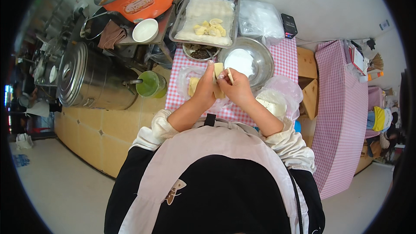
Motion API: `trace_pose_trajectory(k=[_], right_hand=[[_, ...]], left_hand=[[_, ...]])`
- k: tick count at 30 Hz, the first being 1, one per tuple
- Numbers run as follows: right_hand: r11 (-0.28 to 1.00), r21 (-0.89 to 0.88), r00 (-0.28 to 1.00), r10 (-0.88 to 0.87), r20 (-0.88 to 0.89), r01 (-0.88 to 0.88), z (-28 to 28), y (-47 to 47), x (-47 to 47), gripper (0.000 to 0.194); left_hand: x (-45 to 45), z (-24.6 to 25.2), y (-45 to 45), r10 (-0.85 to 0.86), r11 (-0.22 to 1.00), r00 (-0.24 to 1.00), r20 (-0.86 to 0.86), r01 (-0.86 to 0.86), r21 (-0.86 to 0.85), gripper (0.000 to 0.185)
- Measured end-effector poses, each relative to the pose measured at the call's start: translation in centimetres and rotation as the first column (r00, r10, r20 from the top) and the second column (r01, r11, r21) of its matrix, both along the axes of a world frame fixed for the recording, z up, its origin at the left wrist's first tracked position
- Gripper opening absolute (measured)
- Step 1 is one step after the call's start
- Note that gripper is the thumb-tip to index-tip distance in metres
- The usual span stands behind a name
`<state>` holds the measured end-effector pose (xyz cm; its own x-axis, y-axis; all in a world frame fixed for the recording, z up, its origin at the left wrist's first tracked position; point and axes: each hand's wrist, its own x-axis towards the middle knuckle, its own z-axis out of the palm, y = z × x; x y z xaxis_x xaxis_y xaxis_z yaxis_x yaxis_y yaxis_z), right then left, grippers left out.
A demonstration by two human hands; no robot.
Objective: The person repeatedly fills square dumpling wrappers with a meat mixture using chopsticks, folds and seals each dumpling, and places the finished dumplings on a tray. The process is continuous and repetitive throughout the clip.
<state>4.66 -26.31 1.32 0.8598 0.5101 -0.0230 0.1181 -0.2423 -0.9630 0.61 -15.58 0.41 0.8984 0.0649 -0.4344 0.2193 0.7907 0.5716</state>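
My left hand (204,84) holds several pale yellow dough wrappers (218,69) upright over the table, thumb pointing away from me. In my right hand (238,86) is a short, thin pale stick (230,75), and its fingertips meet the wrappers' right side. More square wrappers (192,85) lie on a clear plastic bag (182,77), partly behind my left hand. Just beyond my hands sits a steel bowl of dark minced filling (202,53) with a utensil in it. Several folded wontons (213,29) rest on a white cloth (211,8) in a steel tray (238,9).
A wide steel basin (265,58) with something white inside stands right of the filling. Nearer is a container of pale, speckled contents (273,102) in plastic. Leftward are a white bowl (145,30), an orange pot (143,1), a steel drum with tap (100,76) and a green bucket (151,84).
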Motion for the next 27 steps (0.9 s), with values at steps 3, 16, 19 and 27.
trace_pose_trajectory(k=[3, 16, 19, 27], right_hand=[[0.999, -0.027, 0.998, 0.028, 0.048, -0.027, -0.2, 1.4, 0.1, 0.003], [0.992, 0.113, 0.990, 0.063, -0.128, -0.048, 2.8, 5.9, 4.0, 0.017], [0.992, 0.123, 0.987, 0.043, -0.156, -0.024, 3.2, 7.5, 3.9, 0.016], [0.998, -0.057, 0.990, 0.032, 0.138, -0.025, 7.1, 9.8, 8.1, 0.036]], left_hand=[[0.3, -0.1, 0.7, -0.009, 0.998, 1.000, 0.027, 0.007, 0.054, 0.038], [1.3, 3.1, 6.3, 0.030, 0.980, 0.969, 0.246, 0.020, -0.199, 0.036], [0.4, 3.2, 7.2, -0.047, 0.772, 0.957, 0.286, -0.147, 0.619, 0.035], [-1.0, 0.8, 14.2, 0.248, 0.739, 0.891, 0.379, -0.427, 0.520, 0.032]])
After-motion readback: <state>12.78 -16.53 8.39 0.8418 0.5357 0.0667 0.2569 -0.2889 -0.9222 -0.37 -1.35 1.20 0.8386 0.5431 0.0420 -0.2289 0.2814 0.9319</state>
